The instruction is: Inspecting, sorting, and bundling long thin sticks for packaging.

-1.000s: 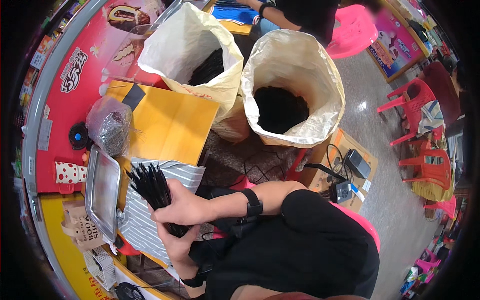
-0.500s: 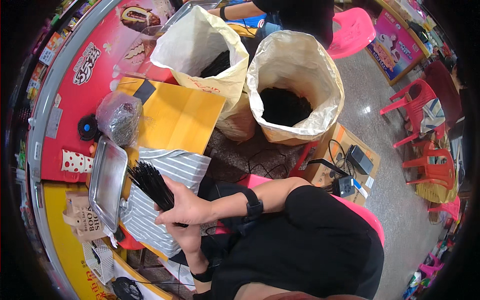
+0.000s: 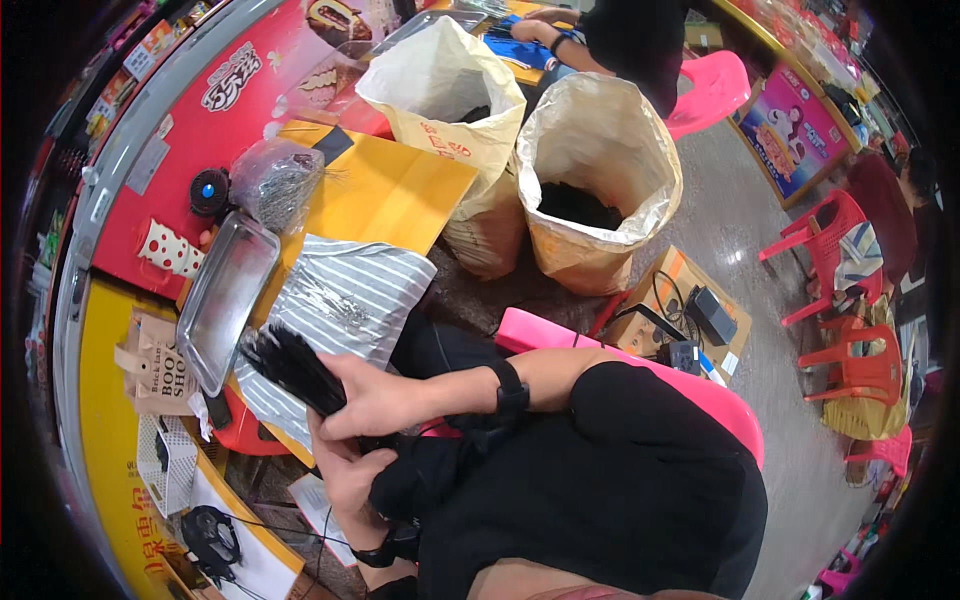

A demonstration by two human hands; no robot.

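A bundle of thin black sticks (image 3: 291, 368) slants across my lap, its loose ends fanned toward the striped cloth. My right hand (image 3: 370, 395) wraps round the bundle at its middle. Below it, my left hand (image 3: 347, 482) is closed about the bundle's lower end, which the fingers mostly hide. The grey-and-white striped cloth (image 3: 385, 275) covers the near end of the yellow table, with thin silvery pieces (image 3: 335, 303) scattered on it. Beside the cloth lies a shallow metal tray (image 3: 225, 315).
Two tall woven sacks, the left sack (image 3: 490, 150) and the right sack (image 3: 590, 265), hold dark material beyond the table (image 3: 400, 190). A plastic bag (image 3: 275, 180) of thin wiry pieces sits on the table. A cardboard box (image 3: 655, 285) with devices stands right. Another person (image 3: 630, 45) works behind.
The view has shifted, so the table and sacks sit differently in the picture. My left hand has slid down from under the right one toward the bundle's lower end. Silvery pieces now show on the cloth.
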